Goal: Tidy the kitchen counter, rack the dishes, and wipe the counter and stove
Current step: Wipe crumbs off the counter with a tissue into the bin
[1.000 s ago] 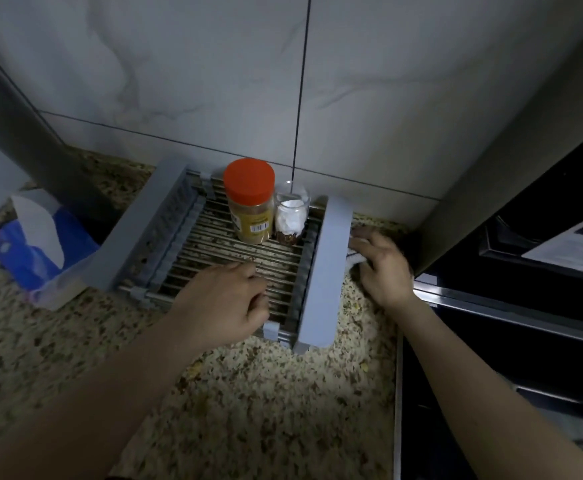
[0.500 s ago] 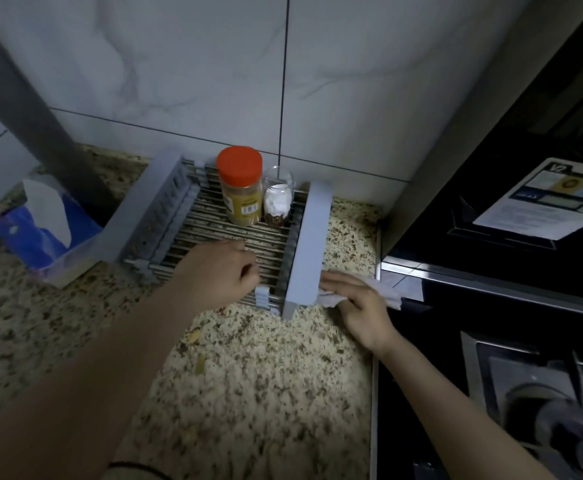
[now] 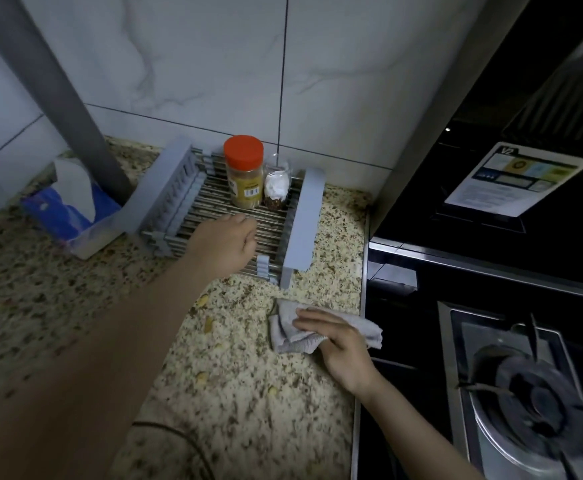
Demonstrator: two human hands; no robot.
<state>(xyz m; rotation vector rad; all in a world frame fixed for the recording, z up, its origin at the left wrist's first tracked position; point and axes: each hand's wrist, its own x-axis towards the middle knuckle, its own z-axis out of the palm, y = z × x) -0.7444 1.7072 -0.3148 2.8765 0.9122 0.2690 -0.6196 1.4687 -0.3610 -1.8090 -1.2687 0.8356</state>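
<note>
A grey dish rack (image 3: 302,220) with metal bars sits on the speckled granite counter (image 3: 241,375) against the tiled wall. On it stand a spice jar with an orange lid (image 3: 244,171) and a small glass jar (image 3: 276,183). My left hand (image 3: 226,245) rests on the rack's front bars, fingers curled; what it grips is hidden. My right hand (image 3: 338,344) presses flat on a crumpled grey cloth (image 3: 290,336) on the counter, in front of the rack's right end. Small yellowish crumbs (image 3: 208,323) lie on the counter left of the cloth.
A blue tissue pack (image 3: 71,209) stands left of the rack beside a grey slanted post (image 3: 61,98). The black stove (image 3: 490,306) with a gas burner (image 3: 539,407) lies right of the counter edge. A range hood with a paper label (image 3: 515,178) hangs above it.
My right hand has drawn the cloth from beside the rack's right side toward me, onto the open counter in front of the rack. My left hand stays on the rack.
</note>
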